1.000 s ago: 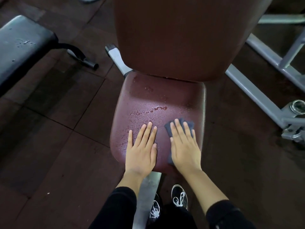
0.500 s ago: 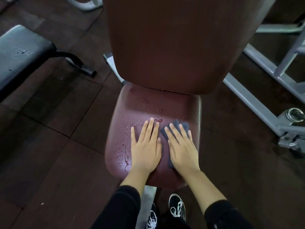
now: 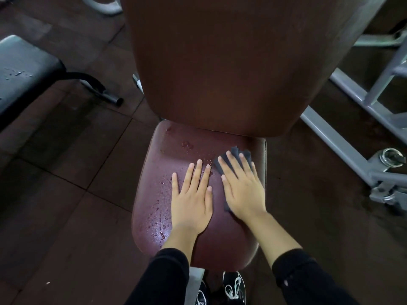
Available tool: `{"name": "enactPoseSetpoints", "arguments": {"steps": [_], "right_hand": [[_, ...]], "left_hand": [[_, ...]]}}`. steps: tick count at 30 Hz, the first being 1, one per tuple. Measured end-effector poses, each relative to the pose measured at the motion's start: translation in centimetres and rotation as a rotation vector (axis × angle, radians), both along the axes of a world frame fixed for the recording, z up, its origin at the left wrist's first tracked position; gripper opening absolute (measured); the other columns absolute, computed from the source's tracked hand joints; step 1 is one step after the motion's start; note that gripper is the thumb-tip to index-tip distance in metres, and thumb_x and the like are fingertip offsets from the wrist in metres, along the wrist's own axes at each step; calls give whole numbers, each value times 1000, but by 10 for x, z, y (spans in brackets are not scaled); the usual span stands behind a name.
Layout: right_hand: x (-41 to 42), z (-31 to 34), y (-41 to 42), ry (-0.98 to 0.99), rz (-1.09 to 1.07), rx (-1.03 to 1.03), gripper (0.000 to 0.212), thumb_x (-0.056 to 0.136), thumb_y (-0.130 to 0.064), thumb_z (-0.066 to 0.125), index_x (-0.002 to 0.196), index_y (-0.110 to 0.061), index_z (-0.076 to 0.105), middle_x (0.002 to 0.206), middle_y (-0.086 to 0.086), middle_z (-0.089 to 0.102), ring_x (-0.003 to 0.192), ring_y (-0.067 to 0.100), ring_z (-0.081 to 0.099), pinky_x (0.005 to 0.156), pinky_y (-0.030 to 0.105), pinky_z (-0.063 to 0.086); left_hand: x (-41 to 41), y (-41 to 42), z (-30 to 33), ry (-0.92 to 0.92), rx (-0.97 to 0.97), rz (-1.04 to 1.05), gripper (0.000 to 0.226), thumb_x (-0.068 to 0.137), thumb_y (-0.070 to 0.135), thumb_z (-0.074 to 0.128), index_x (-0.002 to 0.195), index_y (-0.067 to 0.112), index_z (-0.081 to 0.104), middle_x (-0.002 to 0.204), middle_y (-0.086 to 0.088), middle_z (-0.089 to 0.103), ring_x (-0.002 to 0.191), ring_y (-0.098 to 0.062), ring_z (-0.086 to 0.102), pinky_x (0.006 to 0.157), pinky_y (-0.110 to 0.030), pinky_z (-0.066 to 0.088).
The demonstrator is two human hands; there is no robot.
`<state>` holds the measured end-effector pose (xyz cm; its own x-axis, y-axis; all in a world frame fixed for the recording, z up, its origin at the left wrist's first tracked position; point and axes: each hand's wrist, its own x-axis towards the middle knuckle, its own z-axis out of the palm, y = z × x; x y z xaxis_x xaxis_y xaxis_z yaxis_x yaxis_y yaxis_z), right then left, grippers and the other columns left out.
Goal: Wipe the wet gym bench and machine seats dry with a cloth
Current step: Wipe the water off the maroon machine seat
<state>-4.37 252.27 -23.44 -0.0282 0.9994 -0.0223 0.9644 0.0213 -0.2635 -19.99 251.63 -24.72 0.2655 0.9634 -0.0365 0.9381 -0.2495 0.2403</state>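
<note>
Nearest, at bottom edge: two black sleeves (image 3: 167,276) and laced dark shoes (image 3: 233,287) beside a pale metal post under the seat. On the maroon machine seat (image 3: 198,249): left hand (image 3: 191,199) flat, fingers straight and slightly spread, palm resting on the bare vinyl, holding nothing; right hand (image 3: 242,188) likewise flat with straight fingers, pressing a dark grey cloth (image 3: 236,154) against the right half of the pad, cloth edges showing beyond the fingertips and at the heel of the palm. Water beads (image 3: 158,219) scattered over the left and far-left parts of the seat; near-right area around the cloth visibly smoother, judged already wiped. Step in hand, by judgement: drying this seat, partway through, left side and far strip under the backrest outstanding. Next move calls for sweeping the cloth leftward across the droplets and lifting or shifting the left hand clear of the wet patch beneath it, with steady downward pressure to avoid smearing. Farther: tall maroon backrest (image 3: 220,62) overhanging the seat's far edge, wetness not discernible. Far left: black bench pad (image 3: 24,71) carrying droplets, well apart, apparently not yet dried. Far right: grey machine frame (image 3: 330,128) on dark floor tiles (image 3: 66,172).
</note>
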Motion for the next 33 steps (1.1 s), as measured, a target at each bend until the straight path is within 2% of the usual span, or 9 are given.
{"name": "enactPoseSetpoints", "arguments": {"steps": [2, 5, 7, 10, 14, 18, 22, 27, 33], "right_hand": [[14, -1, 22, 5, 1, 8, 48, 97, -33, 29, 144, -28, 35, 152, -4, 32, 143, 23, 23, 116, 43, 22], [36, -3, 33, 47, -51, -1, 50, 96, -36, 23, 146, -29, 30, 154, -5, 26, 145, 19, 16, 118, 37, 14], [44, -5, 21, 108, -133, -10, 53, 96, -37, 18, 147, -28, 26, 156, -6, 20, 145, 16, 10, 119, 35, 10], [41, -7, -13, 185, -252, 7, 53, 96, -33, 20, 146, -20, 29, 155, -1, 21, 145, 20, 11, 118, 41, 14], [6, -4, -35, 60, -90, 20, 49, 97, -27, 27, 144, -18, 35, 152, -2, 30, 143, 23, 19, 115, 43, 18], [-6, 0, 10, -21, 80, 6, 48, 96, -29, 29, 143, -21, 37, 150, -2, 35, 142, 23, 25, 115, 41, 23], [15, -1, 52, 1, 14, -27, 51, 96, -34, 24, 145, -24, 34, 151, -1, 34, 141, 26, 27, 117, 39, 17], [51, -7, 17, 130, -236, -25, 54, 95, -37, 19, 146, -22, 29, 155, 0, 24, 145, 23, 15, 118, 34, 14], [6, 1, -28, 4, -42, -8, 50, 96, -27, 29, 145, -19, 34, 153, -1, 30, 142, 27, 22, 115, 40, 17]], "left_hand": [[-1, -1, 0, 2, -3, -2, 53, 101, 35, 23, 153, 23, 22, 160, 2, 20, 148, -17, 15, 117, -52, 10], [0, 0, 0, 2, -8, -2, 53, 101, 34, 23, 153, 24, 22, 160, 2, 19, 148, -17, 14, 117, -52, 9], [0, 0, 0, 1, -17, -1, 53, 101, 35, 22, 153, 25, 20, 160, 3, 17, 149, -16, 11, 118, -51, 8], [0, -1, -1, -12, -26, 8, 53, 101, 35, 22, 154, 26, 19, 161, 5, 14, 149, -15, 8, 118, -51, 8], [0, -2, -1, -31, -20, 15, 54, 100, 34, 23, 154, 25, 23, 161, 5, 16, 149, -15, 10, 118, -53, 11], [0, -2, -1, -14, -10, 8, 53, 101, 33, 24, 153, 24, 24, 160, 3, 18, 148, -16, 13, 117, -53, 13], [-1, -2, -1, -11, -22, 2, 54, 100, 33, 24, 153, 24, 23, 161, 3, 18, 149, -16, 13, 117, -52, 13], [0, -2, 0, -14, -27, 11, 54, 101, 34, 25, 154, 26, 21, 161, 4, 16, 149, -15, 9, 118, -52, 11], [0, -1, -1, -37, -18, 15, 54, 100, 33, 25, 153, 25, 25, 161, 4, 19, 148, -15, 13, 118, -51, 12]]}}
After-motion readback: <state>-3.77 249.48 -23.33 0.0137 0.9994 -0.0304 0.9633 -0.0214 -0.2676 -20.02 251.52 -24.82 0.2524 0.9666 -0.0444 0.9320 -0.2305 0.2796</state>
